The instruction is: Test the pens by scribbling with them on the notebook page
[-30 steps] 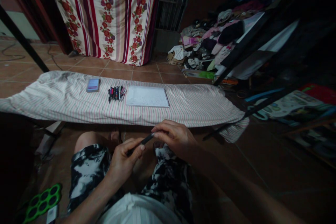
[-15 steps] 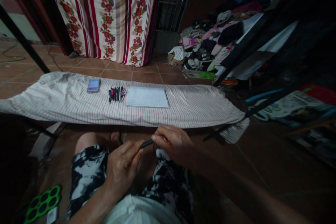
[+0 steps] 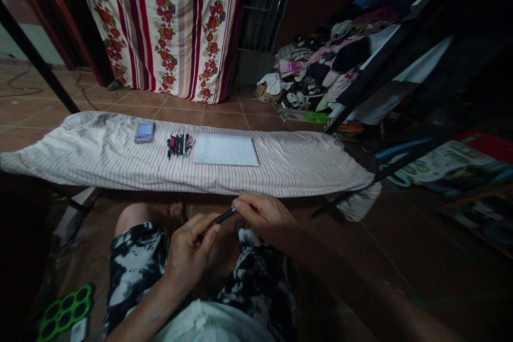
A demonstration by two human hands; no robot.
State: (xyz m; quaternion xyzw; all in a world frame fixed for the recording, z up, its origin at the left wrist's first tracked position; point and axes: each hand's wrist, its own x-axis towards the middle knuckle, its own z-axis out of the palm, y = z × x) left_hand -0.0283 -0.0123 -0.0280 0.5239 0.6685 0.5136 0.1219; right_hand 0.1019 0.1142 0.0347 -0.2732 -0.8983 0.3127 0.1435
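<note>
Pen (image 3: 224, 216) held over lap, just below board (image 3: 280, 171) edge. Left hand (image 3: 188, 254) pinches one end, right hand (image 3: 262, 216) pinches the other. Likely light, stiff, slick barrel; grip mid-barrel.

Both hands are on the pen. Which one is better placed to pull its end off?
Probably the right hand: its fingers pinch the upper end of the pen, free to draw away. The left hand wraps the lower barrel over the lap, better suited to holding it steady.
</note>
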